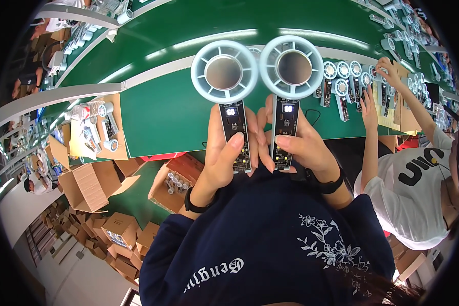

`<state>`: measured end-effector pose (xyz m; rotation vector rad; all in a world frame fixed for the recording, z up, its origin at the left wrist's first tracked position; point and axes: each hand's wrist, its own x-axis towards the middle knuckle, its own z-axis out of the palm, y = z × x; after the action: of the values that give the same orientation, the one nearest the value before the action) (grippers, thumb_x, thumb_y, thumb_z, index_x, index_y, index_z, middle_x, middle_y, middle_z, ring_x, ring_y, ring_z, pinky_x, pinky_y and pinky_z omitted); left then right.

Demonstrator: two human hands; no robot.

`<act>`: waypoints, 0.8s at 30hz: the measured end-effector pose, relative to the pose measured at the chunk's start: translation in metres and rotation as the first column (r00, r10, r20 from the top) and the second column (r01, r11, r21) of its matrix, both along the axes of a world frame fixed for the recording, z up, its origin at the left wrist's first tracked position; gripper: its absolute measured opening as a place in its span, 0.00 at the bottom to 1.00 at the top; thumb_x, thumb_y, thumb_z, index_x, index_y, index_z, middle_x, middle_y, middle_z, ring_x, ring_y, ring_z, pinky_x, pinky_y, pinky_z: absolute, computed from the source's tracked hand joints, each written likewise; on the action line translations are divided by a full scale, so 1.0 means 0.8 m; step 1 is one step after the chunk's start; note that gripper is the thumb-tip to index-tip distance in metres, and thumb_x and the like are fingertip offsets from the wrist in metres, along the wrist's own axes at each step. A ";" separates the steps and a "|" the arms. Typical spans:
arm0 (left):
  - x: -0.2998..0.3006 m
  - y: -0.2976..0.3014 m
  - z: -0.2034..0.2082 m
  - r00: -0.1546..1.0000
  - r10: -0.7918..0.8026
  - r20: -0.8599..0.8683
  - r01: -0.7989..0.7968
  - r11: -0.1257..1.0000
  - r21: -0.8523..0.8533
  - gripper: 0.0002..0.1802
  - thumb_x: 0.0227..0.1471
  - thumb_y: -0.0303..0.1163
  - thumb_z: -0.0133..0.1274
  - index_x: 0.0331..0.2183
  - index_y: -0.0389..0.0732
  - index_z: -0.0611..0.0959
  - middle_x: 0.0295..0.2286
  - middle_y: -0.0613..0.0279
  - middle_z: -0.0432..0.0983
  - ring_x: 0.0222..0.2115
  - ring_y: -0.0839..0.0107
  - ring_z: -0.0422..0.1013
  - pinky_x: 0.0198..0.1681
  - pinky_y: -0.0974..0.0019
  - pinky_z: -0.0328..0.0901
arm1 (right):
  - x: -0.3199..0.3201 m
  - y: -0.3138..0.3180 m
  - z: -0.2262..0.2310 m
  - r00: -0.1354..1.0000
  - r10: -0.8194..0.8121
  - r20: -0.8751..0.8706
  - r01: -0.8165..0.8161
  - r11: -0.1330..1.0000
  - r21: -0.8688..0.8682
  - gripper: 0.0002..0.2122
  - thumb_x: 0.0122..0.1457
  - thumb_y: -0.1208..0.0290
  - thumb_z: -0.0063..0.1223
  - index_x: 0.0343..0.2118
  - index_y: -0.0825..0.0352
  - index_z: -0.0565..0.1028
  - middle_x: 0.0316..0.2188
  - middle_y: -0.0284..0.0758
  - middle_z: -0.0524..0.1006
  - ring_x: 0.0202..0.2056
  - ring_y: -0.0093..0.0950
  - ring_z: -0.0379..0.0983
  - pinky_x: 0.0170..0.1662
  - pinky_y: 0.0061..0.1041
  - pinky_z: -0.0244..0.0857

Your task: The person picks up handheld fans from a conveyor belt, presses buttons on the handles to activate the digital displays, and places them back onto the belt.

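Two small handheld fans without their covers are held up side by side over the near edge of the green bench. The left fan has a white round ring with a shiny disc in the middle and a dark circuit board as handle, with a small lit display near the top. The right fan is of the same kind and its ring touches the ring of the left one.

The left hand is closed around the lower part of the left board, the thumb pressed on its front. The right hand grips the right board in the same way, thumb across the lower front. Both wrists carry a dark band.

Behind the right fan, along the far part of the bench, a row of similar fans lies flat. A co-worker in a white shirt stands at the right end of the bench and reaches a hand to this row. At the left end of the bench a cardboard sheet carries more white fan parts.

Below the near edge, an open cardboard box holds small cylindrical parts, and a bigger open box stands to its left. More flat cartons lie on the floor.
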<state>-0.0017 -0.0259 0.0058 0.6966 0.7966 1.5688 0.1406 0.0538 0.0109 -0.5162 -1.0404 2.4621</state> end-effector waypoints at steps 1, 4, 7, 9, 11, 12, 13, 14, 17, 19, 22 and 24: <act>0.000 0.000 0.000 1.000 -0.004 -0.004 0.004 1.000 -0.003 0.24 0.57 0.36 0.42 0.48 0.34 0.54 0.32 0.47 0.65 0.14 0.72 0.66 0.12 0.75 0.60 | 0.000 0.000 -0.001 1.000 0.001 0.000 -0.001 1.000 0.000 0.22 0.51 0.63 0.54 0.42 0.65 0.55 0.32 0.41 0.65 0.18 0.28 0.69 0.27 0.24 0.65; 0.003 0.000 0.002 1.000 0.007 0.019 -0.007 1.000 -0.019 0.24 0.57 0.36 0.41 0.48 0.34 0.54 0.32 0.47 0.65 0.14 0.72 0.66 0.12 0.75 0.60 | 0.001 -0.001 -0.004 0.999 -0.030 0.032 0.028 0.999 0.045 0.22 0.51 0.63 0.54 0.42 0.65 0.56 0.31 0.41 0.65 0.18 0.28 0.69 0.27 0.23 0.65; 0.003 -0.002 0.002 1.000 0.015 0.023 -0.014 1.000 -0.019 0.24 0.57 0.36 0.41 0.48 0.34 0.54 0.32 0.47 0.65 0.14 0.72 0.66 0.12 0.75 0.60 | 0.000 -0.002 -0.004 0.999 -0.026 0.023 0.025 0.999 0.039 0.22 0.51 0.62 0.54 0.42 0.65 0.56 0.31 0.41 0.65 0.18 0.28 0.69 0.27 0.22 0.65; 0.002 -0.003 0.002 1.000 0.021 0.006 -0.021 1.000 -0.001 0.24 0.57 0.36 0.41 0.49 0.34 0.53 0.32 0.47 0.65 0.14 0.72 0.66 0.12 0.75 0.60 | 0.000 -0.002 -0.002 1.000 -0.020 0.015 0.020 0.999 0.031 0.22 0.51 0.62 0.54 0.42 0.65 0.56 0.31 0.41 0.65 0.18 0.28 0.69 0.27 0.22 0.65; 0.001 -0.003 0.002 1.000 0.015 0.002 -0.015 1.000 0.007 0.24 0.57 0.36 0.41 0.49 0.34 0.53 0.32 0.48 0.65 0.14 0.72 0.66 0.12 0.75 0.60 | 0.000 0.000 0.004 1.000 0.016 0.009 -0.016 1.000 -0.013 0.22 0.51 0.62 0.54 0.42 0.65 0.56 0.31 0.41 0.65 0.18 0.28 0.69 0.27 0.22 0.65; 0.001 -0.003 0.002 1.000 0.009 -0.001 -0.009 1.000 0.016 0.24 0.57 0.36 0.41 0.49 0.33 0.53 0.32 0.48 0.65 0.14 0.72 0.66 0.12 0.75 0.60 | 0.000 0.000 0.006 0.999 0.033 0.006 -0.033 0.999 -0.035 0.22 0.51 0.62 0.53 0.42 0.65 0.56 0.31 0.41 0.65 0.17 0.28 0.69 0.26 0.23 0.65; 0.001 -0.003 0.002 1.000 0.004 -0.006 -0.004 1.000 0.025 0.24 0.57 0.36 0.41 0.49 0.33 0.53 0.32 0.48 0.65 0.14 0.72 0.66 0.13 0.76 0.60 | 0.000 0.000 0.006 0.999 0.033 0.007 -0.033 0.999 -0.035 0.22 0.51 0.62 0.53 0.42 0.65 0.56 0.31 0.41 0.65 0.17 0.28 0.69 0.26 0.23 0.65; 0.003 -0.003 0.002 1.000 0.003 -0.005 -0.003 1.000 0.025 0.24 0.57 0.36 0.41 0.49 0.33 0.53 0.32 0.48 0.65 0.14 0.72 0.66 0.13 0.76 0.60 | 0.000 0.000 0.006 1.000 0.021 -0.004 -0.022 0.999 -0.027 0.22 0.51 0.62 0.53 0.41 0.65 0.56 0.31 0.41 0.65 0.17 0.28 0.69 0.26 0.22 0.65; 0.013 0.000 0.005 0.992 0.098 -0.079 -0.104 0.991 -0.082 0.41 0.53 0.45 0.46 0.54 0.25 0.49 0.28 0.54 0.65 0.11 0.74 0.64 0.09 0.75 0.60 | 0.002 0.001 0.004 1.000 -0.006 -0.024 0.006 1.000 -0.009 0.21 0.52 0.61 0.53 0.41 0.65 0.56 0.31 0.41 0.65 0.17 0.28 0.69 0.25 0.20 0.64; 0.014 0.002 0.000 0.995 0.094 -0.046 -0.096 0.994 -0.050 0.40 0.53 0.46 0.45 0.54 0.25 0.50 0.28 0.54 0.65 0.11 0.74 0.64 0.09 0.75 0.60 | 0.008 0.004 -0.006 0.997 0.032 -0.074 -0.033 0.999 -0.012 0.22 0.56 0.67 0.47 0.48 0.68 0.53 0.32 0.38 0.67 0.20 0.25 0.70 0.27 0.20 0.66; 0.014 0.004 -0.006 0.996 0.086 0.018 -0.086 0.996 0.012 0.39 0.55 0.46 0.43 0.54 0.25 0.50 0.28 0.54 0.64 0.10 0.73 0.64 0.08 0.74 0.60 | 0.010 0.007 -0.007 0.995 0.066 -0.073 -0.068 0.997 -0.028 0.21 0.59 0.70 0.42 0.52 0.69 0.51 0.33 0.36 0.67 0.22 0.22 0.70 0.27 0.19 0.66; 0.008 0.004 -0.008 0.998 0.057 0.010 -0.056 0.998 -0.034 0.30 0.58 0.42 0.39 0.51 0.29 0.52 0.29 0.52 0.65 0.12 0.72 0.65 0.12 0.74 0.62 | 0.009 0.009 -0.007 0.995 0.096 -0.016 -0.097 0.993 -0.062 0.20 0.61 0.69 0.39 0.53 0.70 0.51 0.33 0.36 0.67 0.21 0.21 0.69 0.26 0.17 0.65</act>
<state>0.0045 -0.0227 -0.0004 0.6453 0.8393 1.6050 0.1478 0.0612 0.0052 -0.4784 -1.0080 2.5863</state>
